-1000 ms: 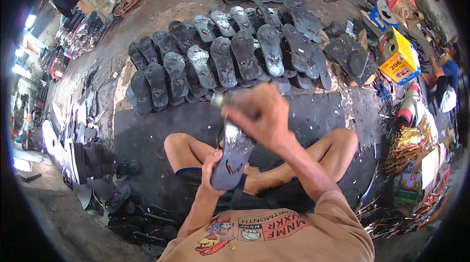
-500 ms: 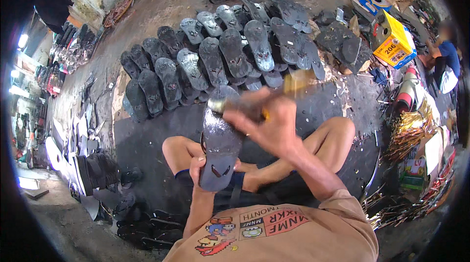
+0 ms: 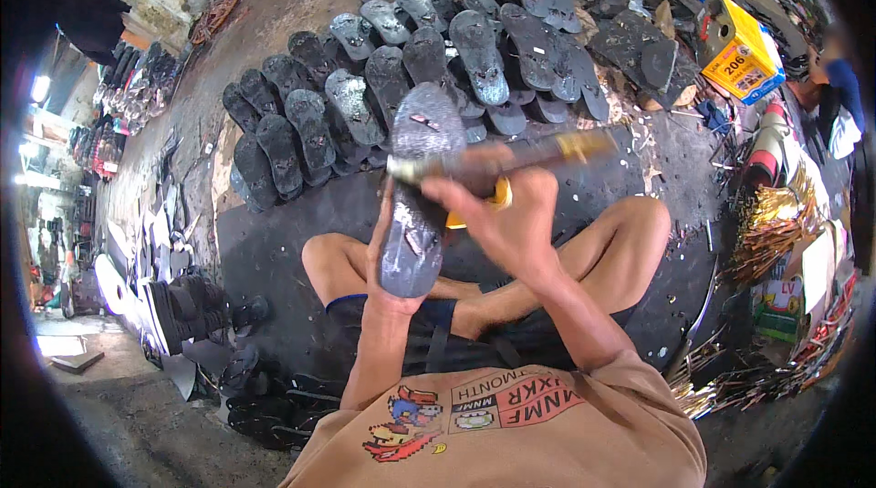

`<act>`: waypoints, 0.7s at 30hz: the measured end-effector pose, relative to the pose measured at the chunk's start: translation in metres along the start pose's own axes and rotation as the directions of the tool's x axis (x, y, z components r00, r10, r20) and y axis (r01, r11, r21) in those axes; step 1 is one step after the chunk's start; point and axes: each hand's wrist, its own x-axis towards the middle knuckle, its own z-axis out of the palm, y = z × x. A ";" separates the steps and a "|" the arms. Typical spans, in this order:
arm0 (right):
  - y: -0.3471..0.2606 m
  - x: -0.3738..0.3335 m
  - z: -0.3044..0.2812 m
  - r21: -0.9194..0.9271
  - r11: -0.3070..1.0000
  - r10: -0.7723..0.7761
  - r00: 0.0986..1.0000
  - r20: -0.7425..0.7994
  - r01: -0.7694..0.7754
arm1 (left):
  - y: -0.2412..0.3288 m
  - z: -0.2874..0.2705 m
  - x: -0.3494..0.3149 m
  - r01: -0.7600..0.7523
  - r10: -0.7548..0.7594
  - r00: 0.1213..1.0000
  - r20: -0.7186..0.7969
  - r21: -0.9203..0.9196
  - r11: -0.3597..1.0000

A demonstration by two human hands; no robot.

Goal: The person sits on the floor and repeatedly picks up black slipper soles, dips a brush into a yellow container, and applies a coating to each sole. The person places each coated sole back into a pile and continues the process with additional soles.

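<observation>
My left hand [image 3: 388, 280] supports a black flip-flop sole [image 3: 412, 255] from beneath and along its left side. Its toe end points away from me, and the upper surface looks shiny and wet, with small marks near both ends. In my right hand [image 3: 516, 214] is a long brown and yellow brush-like tool [image 3: 547, 152], smeared by motion. The tool lies across the sole's middle with its pale tip at the left edge; its kind is hard to make out. A yellow part shows under my right fingers.
Rows of black flip-flops [image 3: 351, 105] lie just beyond my hands. A yellow and blue box [image 3: 744, 59] stands at the right, near bundles of thin strips [image 3: 776, 237]. More dark footwear [image 3: 274, 410] sits at lower left. Another person [image 3: 835, 91] is at far right.
The sole has moved farther from me, and my left hand has shifted from its near end to its side. The tool now crosses the sole's middle, with my right hand still around it.
</observation>
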 end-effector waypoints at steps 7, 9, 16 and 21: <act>-0.005 -0.064 0.011 0.031 0.944 -0.325 0.915 0.239 0.328 | 0.006 0.023 0.022 -0.188 0.236 0.968 -0.082 0.378 0.906; -0.003 -0.043 0.009 0.014 0.994 -0.113 0.981 0.160 0.113 | 0.000 0.030 0.018 -0.178 0.187 0.972 -0.142 0.073 0.981; 0.025 -0.027 0.002 0.042 0.999 -0.004 0.986 -0.167 0.011 | -0.003 0.005 0.010 -0.125 0.136 0.989 0.056 -0.174 0.977; 0.040 -0.046 -0.008 -0.263 0.907 -0.314 0.945 0.094 0.328 | 0.007 0.000 0.019 -0.079 0.077 0.997 0.028 0.042 0.996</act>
